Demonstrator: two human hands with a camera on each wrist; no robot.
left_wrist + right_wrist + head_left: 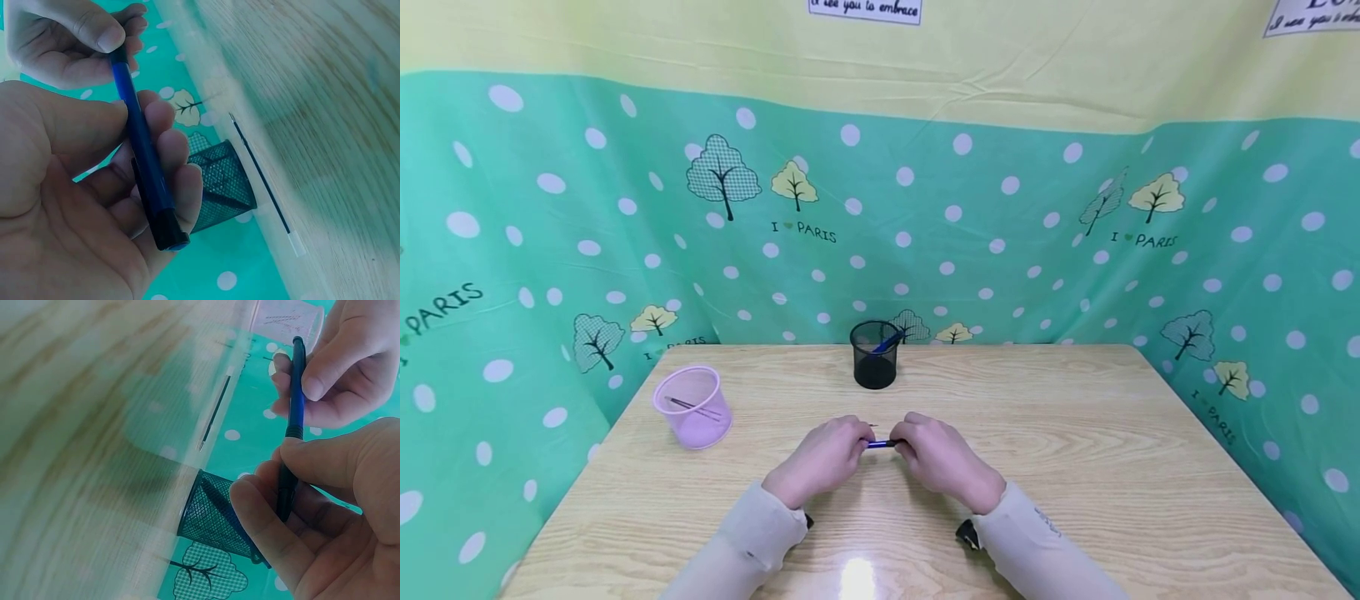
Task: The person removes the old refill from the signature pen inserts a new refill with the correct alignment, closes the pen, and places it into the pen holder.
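A blue pen with a black grip and clip (145, 150) is held between both hands, level above the table. My left hand (823, 458) grips its blue barrel at the clip end, thumb on one side and fingers curled behind. My right hand (943, 458) pinches the black grip end between thumb and fingers. The pen's tip is hidden by the right fingers. Just beyond the hands, a thin dark ink refill (215, 412) with a metal tip and a pale end lies on the table.
Behind the hands stands a black mesh cup (875, 372) with a blue pen (888, 342) leaning in it. At the left of the wooden table (1075, 417), a pink mesh cup (703, 432) holds thin dark refills (683, 403). A patterned curtain hangs round the table.
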